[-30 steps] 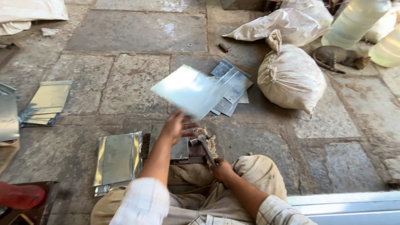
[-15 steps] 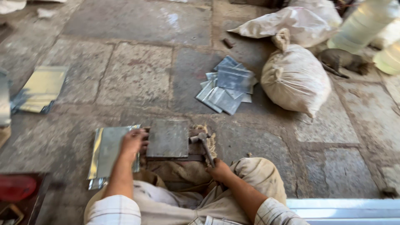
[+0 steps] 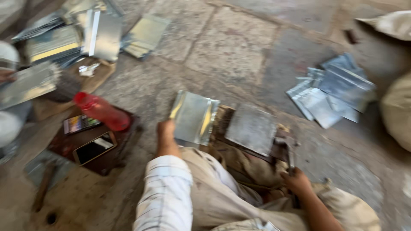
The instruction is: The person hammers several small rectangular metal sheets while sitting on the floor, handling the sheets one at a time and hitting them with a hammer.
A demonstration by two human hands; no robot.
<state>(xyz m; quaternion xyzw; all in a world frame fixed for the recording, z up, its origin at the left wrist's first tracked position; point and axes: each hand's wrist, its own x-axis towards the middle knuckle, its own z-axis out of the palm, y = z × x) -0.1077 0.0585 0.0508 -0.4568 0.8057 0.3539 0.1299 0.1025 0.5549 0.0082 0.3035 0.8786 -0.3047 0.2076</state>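
Note:
My left hand (image 3: 166,130) reaches to the left edge of a shiny metal sheet (image 3: 195,117) with bent-up sides that lies on the stone floor; the frame is blurred, and the fingers appear closed on the sheet's edge. A flat grey metal plate (image 3: 252,127) rests on a dark wooden block (image 3: 280,147) in front of my knees. My right hand (image 3: 296,182) sits by my right knee and grips the handle of a hammer (image 3: 290,155) that points up toward the block.
A pile of cut metal sheets (image 3: 332,92) lies at the right beside a white sack (image 3: 396,111). At the left, a red bottle (image 3: 102,112) and two phones (image 3: 93,147) lie on a dark tray. More sheets (image 3: 85,36) are stacked at the upper left.
The view swung left and closer. My left hand stays at the bent sheet's left edge, having tossed a sheet onto the right pile earlier. The right hand keeps the hammer low.

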